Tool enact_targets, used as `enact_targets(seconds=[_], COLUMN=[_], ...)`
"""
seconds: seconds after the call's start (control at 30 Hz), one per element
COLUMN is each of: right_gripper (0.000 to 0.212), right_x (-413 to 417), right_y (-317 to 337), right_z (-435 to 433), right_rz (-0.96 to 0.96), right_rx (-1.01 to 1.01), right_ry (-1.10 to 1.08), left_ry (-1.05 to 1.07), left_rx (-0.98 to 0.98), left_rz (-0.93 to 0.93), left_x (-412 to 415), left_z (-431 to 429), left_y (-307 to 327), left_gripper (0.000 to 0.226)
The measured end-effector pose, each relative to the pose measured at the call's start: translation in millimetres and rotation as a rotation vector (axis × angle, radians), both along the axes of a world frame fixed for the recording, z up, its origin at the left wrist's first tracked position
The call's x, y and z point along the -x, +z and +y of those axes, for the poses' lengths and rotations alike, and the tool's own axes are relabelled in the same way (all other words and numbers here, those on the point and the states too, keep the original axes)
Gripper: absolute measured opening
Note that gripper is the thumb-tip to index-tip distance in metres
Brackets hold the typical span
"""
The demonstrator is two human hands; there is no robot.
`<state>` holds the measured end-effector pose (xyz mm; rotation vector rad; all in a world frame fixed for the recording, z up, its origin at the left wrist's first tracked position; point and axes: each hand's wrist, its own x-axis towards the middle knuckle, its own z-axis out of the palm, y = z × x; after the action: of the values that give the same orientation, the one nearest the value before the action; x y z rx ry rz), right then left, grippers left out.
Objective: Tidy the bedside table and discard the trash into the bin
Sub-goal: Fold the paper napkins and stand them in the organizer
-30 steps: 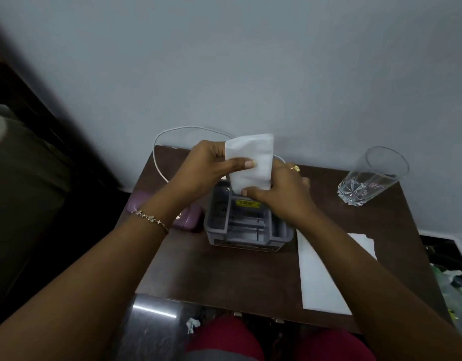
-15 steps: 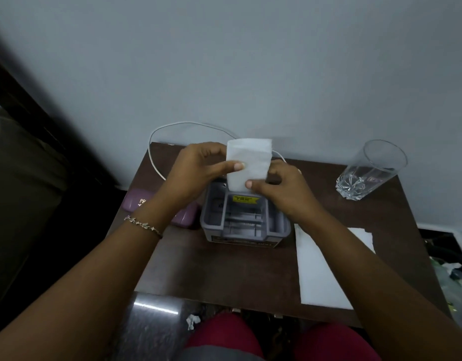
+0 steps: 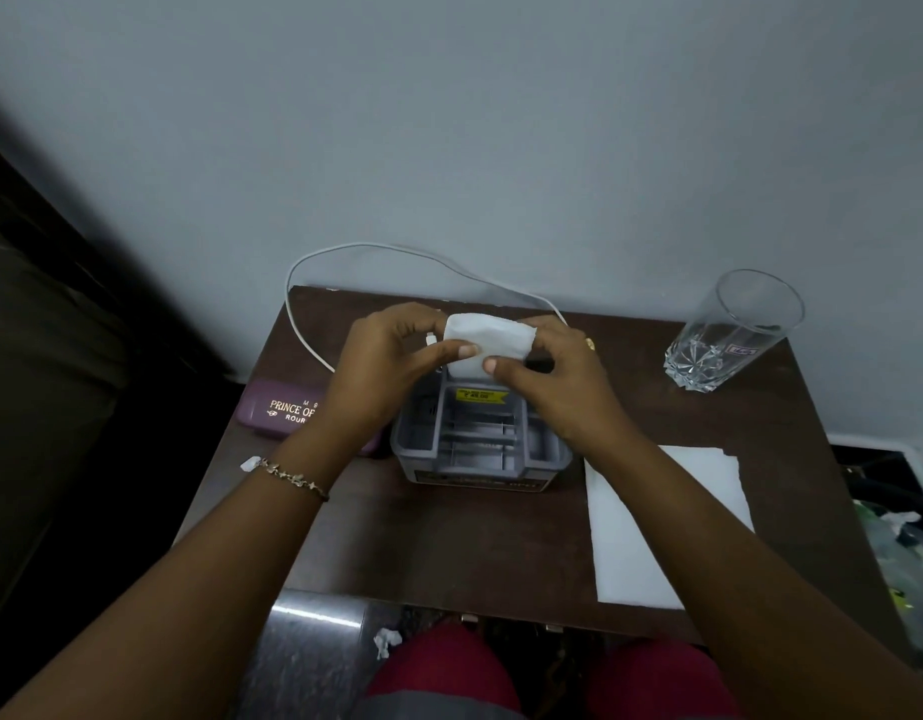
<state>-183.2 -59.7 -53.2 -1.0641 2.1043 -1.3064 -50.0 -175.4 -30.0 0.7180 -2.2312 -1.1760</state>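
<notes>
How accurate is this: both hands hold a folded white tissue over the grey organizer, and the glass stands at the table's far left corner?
One error: the glass stands at the table's far right corner, as the head view shows. The rest holds.

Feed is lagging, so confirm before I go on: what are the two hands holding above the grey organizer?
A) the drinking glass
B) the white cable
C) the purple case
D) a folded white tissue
D: the left hand and right hand both pinch the folded white tissue over the grey organizer, while the glass and purple case sit untouched on the table.
</notes>
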Motion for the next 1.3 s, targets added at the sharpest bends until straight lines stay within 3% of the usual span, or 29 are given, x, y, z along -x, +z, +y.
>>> enact_targets(seconds=[0.4, 0.57, 0.73, 0.83, 0.93, 1.0, 1.07, 1.17, 1.3], right_gripper=[0.031, 0.045, 0.042, 0.029, 0.017, 0.011, 0.008, 0.011, 0.025], right_x=[1, 1, 4, 14, 24, 29, 34, 45, 64], right_y=[2, 6, 19, 30, 23, 9, -9, -35, -50], right_z=[-2, -4, 11, 51, 110, 148, 174, 195, 196], right_rz=[-0.007, -0.031, -0.105, -0.163, -0.105, -0.019, 0.013, 0.041, 0.116], right_rx=[-0.016, -0.052, -0.028, 0.114, 0.182, 0.104, 0.019, -0.091, -0.144], right_ry=[-0.012, 0.002, 0.039, -0.158, -0.43, -0.526, -0.56, -0.563, -0.545], left_ry=[0.083, 0.11, 0.122, 0.243, 0.407, 0.322, 0.119, -0.194, -0.32], left_rx=[-0.074, -0.096, -0.122, -0.036, 0.045, -0.001, -0.083, 0.045, 0.198], left_rz=[-0.001, -0.023, -0.048, -0.039, 0.116, 0.178, 0.08, -0.169, -0.272], left_x=[-1, 1, -5, -15, -24, -24, -18, 6, 38], left_z=[2, 3, 7, 19, 61, 104, 147, 187, 201], left_y=[-9, -14, -7, 3, 18, 25, 22, 2, -32], left_gripper=[0.018, 0.018, 0.033, 0.029, 0.019, 0.015, 0.014, 0.021, 0.031])
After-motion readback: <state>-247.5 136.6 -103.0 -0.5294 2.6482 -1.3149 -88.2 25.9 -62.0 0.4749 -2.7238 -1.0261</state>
